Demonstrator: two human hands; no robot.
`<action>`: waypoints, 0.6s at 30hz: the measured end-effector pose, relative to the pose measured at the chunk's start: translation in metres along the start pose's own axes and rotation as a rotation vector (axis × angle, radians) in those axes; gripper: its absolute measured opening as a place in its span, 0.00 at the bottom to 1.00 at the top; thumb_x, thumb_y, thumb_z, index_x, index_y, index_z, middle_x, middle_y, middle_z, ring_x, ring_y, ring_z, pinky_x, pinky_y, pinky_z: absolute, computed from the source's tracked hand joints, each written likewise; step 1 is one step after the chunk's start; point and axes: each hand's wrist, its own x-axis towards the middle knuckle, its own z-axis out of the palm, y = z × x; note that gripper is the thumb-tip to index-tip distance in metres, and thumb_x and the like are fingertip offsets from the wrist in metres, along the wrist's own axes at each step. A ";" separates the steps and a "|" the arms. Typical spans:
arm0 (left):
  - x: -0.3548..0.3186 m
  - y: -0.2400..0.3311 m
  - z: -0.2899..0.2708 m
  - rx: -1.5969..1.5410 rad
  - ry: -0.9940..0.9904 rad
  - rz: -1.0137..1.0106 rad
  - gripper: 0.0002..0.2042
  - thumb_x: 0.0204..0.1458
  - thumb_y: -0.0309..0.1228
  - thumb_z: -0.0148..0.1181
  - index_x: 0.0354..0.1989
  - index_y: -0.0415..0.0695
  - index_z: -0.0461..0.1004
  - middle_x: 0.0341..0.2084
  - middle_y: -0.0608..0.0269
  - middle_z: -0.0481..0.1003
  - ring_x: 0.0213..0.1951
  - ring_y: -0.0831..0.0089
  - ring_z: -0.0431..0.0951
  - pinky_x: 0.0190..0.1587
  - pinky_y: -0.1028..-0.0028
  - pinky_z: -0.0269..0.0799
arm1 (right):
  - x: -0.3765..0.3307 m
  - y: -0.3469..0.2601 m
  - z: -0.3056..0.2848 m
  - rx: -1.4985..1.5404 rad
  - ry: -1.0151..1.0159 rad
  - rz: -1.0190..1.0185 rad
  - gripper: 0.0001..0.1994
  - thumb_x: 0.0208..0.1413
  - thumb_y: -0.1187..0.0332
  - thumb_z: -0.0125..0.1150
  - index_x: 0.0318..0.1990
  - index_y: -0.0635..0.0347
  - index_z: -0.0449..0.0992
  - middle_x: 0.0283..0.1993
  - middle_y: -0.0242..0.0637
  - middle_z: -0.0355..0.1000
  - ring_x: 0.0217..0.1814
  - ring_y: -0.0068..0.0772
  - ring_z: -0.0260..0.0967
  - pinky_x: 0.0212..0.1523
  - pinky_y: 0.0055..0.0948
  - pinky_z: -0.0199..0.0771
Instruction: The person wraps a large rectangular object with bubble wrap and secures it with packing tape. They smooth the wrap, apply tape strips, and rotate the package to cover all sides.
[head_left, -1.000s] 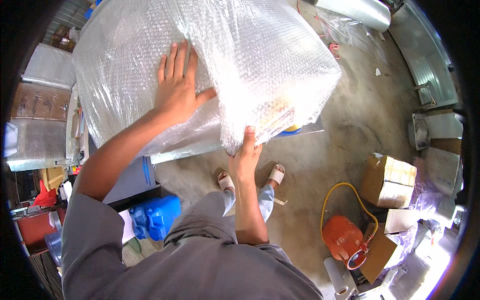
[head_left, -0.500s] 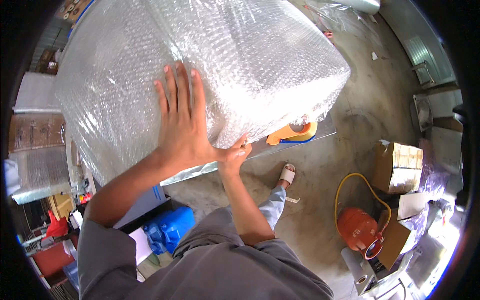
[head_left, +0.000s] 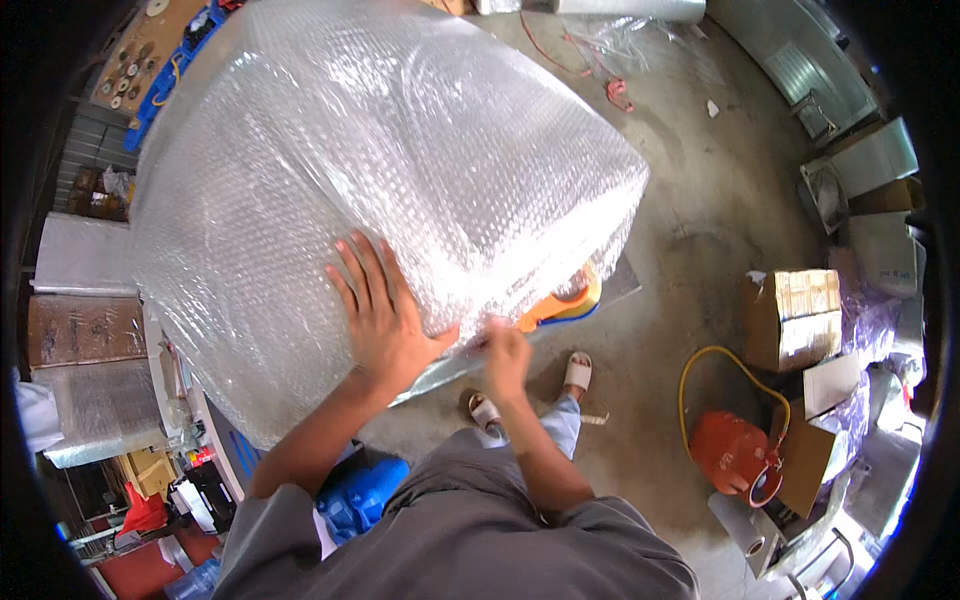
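Note:
A large boxy bundle wrapped in clear bubble wrap (head_left: 270,210) fills the upper left and middle. My left hand (head_left: 385,325) lies flat on its top near the front, fingers spread. Beside it, at the bundle's front edge, my right hand (head_left: 508,362) is closed with its fingers curled. Blur hides whatever is between those fingers. Just right of this hand sits an orange tape dispenser (head_left: 545,312) with a blue edge, on the grey surface (head_left: 622,283) under the bundle and partly covered by the wrap.
On the right floor stand a red gas cylinder (head_left: 725,447) with a yellow hose (head_left: 687,372) and a cardboard box (head_left: 795,320). Blue plastic jugs (head_left: 362,495) are by my left side. Wrapped boxes (head_left: 88,330) are stacked at left. A bubble-wrap roll (head_left: 640,8) lies at the back.
My view has shifted, so the bundle appears lower and smaller. My right hand has come away from below my left thumb to the right. The left hand stays flat on the wrap.

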 end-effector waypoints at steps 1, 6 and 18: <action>-0.001 0.001 0.000 -0.002 -0.011 -0.006 0.67 0.33 0.55 0.75 0.69 0.18 0.39 0.69 0.17 0.39 0.73 0.26 0.34 0.70 0.31 0.29 | 0.008 0.004 -0.024 0.050 0.081 -0.025 0.16 0.70 0.61 0.53 0.37 0.67 0.76 0.35 0.31 0.75 0.40 0.21 0.69 0.41 0.25 0.70; -0.001 0.002 -0.004 -0.010 -0.046 -0.011 0.65 0.34 0.54 0.74 0.68 0.16 0.40 0.69 0.17 0.39 0.73 0.26 0.34 0.70 0.31 0.29 | 0.080 -0.026 -0.121 -1.356 -0.158 -0.764 0.20 0.51 0.70 0.63 0.53 0.57 0.73 0.56 0.41 0.68 0.64 0.45 0.61 0.68 0.55 0.51; -0.003 0.002 0.003 0.005 0.004 0.017 0.65 0.37 0.55 0.72 0.69 0.16 0.38 0.70 0.18 0.38 0.73 0.27 0.33 0.70 0.32 0.29 | 0.075 -0.066 -0.172 -1.268 -0.807 -0.669 0.30 0.44 0.53 0.75 0.51 0.60 0.72 0.40 0.38 0.76 0.48 0.46 0.75 0.58 0.48 0.69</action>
